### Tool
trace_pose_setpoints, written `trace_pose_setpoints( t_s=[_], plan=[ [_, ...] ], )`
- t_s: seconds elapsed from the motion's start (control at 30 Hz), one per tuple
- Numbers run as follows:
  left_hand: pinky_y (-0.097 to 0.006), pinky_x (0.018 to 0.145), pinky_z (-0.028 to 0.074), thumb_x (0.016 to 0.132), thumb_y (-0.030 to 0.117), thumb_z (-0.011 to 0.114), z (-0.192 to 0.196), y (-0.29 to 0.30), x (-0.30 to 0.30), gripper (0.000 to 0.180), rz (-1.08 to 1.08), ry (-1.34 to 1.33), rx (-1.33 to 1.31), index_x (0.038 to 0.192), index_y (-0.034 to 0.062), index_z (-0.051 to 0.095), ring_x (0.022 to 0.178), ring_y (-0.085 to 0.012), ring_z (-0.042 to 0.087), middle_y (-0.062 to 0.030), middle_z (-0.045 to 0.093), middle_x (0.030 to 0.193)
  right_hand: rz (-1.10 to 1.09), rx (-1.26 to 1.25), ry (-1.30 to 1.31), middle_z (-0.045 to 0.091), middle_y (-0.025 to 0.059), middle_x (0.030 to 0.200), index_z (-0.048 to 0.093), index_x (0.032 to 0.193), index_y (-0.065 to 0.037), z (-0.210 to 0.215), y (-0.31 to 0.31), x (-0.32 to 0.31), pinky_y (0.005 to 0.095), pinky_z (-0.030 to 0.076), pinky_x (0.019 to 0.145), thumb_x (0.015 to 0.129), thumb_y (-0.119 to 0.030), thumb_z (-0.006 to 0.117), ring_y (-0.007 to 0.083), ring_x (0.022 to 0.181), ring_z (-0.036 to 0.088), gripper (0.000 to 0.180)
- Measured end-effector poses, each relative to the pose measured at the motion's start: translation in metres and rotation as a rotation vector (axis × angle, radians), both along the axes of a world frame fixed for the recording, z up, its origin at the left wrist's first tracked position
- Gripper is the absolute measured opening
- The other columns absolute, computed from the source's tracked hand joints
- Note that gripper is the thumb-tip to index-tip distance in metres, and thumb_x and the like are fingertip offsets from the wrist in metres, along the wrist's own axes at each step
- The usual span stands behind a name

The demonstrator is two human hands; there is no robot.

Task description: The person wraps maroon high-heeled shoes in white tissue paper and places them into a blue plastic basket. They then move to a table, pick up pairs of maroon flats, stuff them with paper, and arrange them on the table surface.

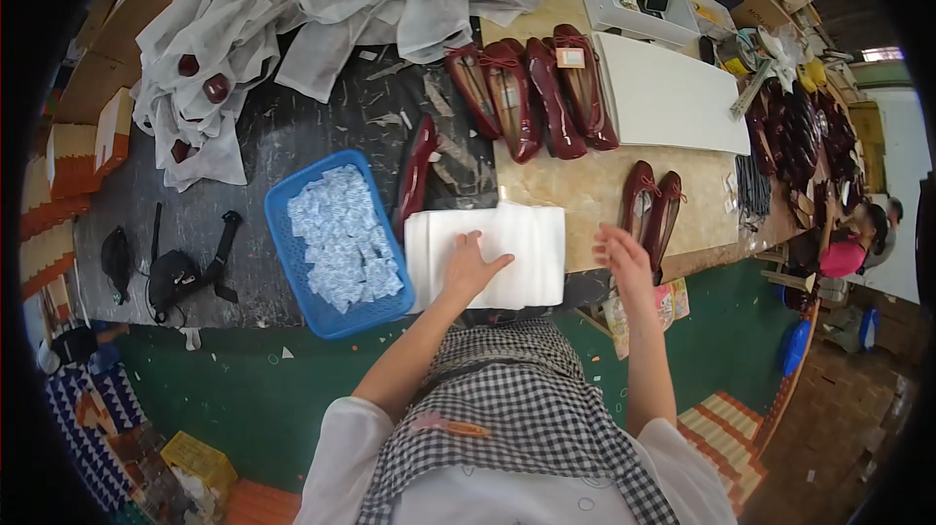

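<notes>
My left hand [471,269] rests on a stack of white tissue sheets [536,252] at the table's front edge, its thumb and fingers spread. My right hand [625,260] is raised to the right of the stack, fingers loosely bent and apart, with nothing visible in it. Just beyond it stands a pair of dark red ballet flats [639,198] with bows. One more dark red shoe [416,169] lies behind the stack's left end. To the left, a blue plastic basket [277,223] holds many small blue-and-white packets [341,233].
Several dark red flats [546,101] line the back, left of a white box lid [673,91]. White fabric bags [210,57] are heaped at the back left, some with shoes inside. A black strapped pouch [175,279] lies left. At far right, a person in pink [846,254] sits.
</notes>
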State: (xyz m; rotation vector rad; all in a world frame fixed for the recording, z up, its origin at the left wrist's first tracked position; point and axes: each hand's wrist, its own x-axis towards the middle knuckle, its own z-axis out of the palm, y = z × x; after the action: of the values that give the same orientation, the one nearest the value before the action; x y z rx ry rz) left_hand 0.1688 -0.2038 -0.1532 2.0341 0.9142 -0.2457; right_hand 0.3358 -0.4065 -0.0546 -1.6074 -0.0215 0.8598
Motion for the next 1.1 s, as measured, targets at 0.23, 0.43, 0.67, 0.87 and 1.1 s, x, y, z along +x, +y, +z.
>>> trace_pose_setpoints(
  t_s=[0.23, 0.43, 0.67, 0.87, 1.1],
  plan=[
    [-0.043, 0.076, 0.049, 0.074, 0.044, 0.071, -0.006, -0.046, 0.037, 0.056, 0.066, 0.210, 0.208, 0.105, -0.0010, 0.056, 0.097, -0.0339, 0.058, -0.0178, 0.054, 0.110, 0.257, -0.088, 0.055, 0.065, 0.0044, 0.101, 0.059, 0.119, -0.002, -0.021, -0.049, 0.030, 0.0241, 0.047, 0.081, 0.094, -0.017, 0.053, 0.0110, 0.090, 0.059, 0.029],
    [-0.046, 0.071, 0.049, 0.079, 0.041, 0.066, 0.014, -0.068, 0.040, 0.049, 0.256, -0.022, 0.035, 0.102, -0.0011, 0.056, 0.091, -0.0369, 0.059, -0.0193, 0.055, 0.106, 0.450, -0.028, -0.064, 0.065, 0.0038, 0.103, 0.058, 0.119, -0.002, -0.032, -0.043, 0.063, 0.0255, 0.046, 0.081, 0.095, -0.018, 0.051, 0.0105, 0.091, 0.058, 0.029],
    [-0.044, 0.072, 0.051, 0.077, 0.030, 0.072, 0.022, -0.112, 0.083, 0.060, 0.085, -0.026, 0.273, 0.116, -0.0039, 0.040, 0.085, -0.0390, 0.061, -0.0253, 0.053, 0.107, 0.586, 0.008, -0.127, 0.065, 0.0067, 0.105, 0.057, 0.121, 0.000, -0.024, -0.033, 0.057, 0.0263, 0.045, 0.086, 0.095, -0.013, 0.050, 0.0119, 0.095, 0.059, 0.030],
    [-0.042, 0.061, 0.048, 0.076, 0.025, 0.073, -0.012, -0.112, 0.073, 0.038, 0.074, -0.127, 0.301, 0.097, 0.0000, 0.052, 0.072, -0.0352, 0.061, -0.0174, 0.061, 0.084, 0.508, -0.041, -0.244, 0.068, 0.0095, 0.102, 0.061, 0.116, -0.001, -0.032, -0.068, 0.057, 0.0266, 0.049, 0.078, 0.092, -0.012, 0.055, 0.0142, 0.094, 0.064, 0.026],
    [-0.041, 0.060, 0.045, 0.087, 0.027, 0.061, -0.008, -0.067, 0.029, 0.030, 0.387, -0.155, 0.044, 0.080, -0.0021, 0.060, 0.064, -0.0293, 0.060, -0.0176, 0.062, 0.069, 0.615, -0.101, -0.261, 0.066, 0.0099, 0.104, 0.060, 0.117, 0.000, -0.033, -0.067, 0.054, 0.0271, 0.048, 0.083, 0.093, -0.010, 0.052, 0.0142, 0.097, 0.062, 0.026]
  ],
)
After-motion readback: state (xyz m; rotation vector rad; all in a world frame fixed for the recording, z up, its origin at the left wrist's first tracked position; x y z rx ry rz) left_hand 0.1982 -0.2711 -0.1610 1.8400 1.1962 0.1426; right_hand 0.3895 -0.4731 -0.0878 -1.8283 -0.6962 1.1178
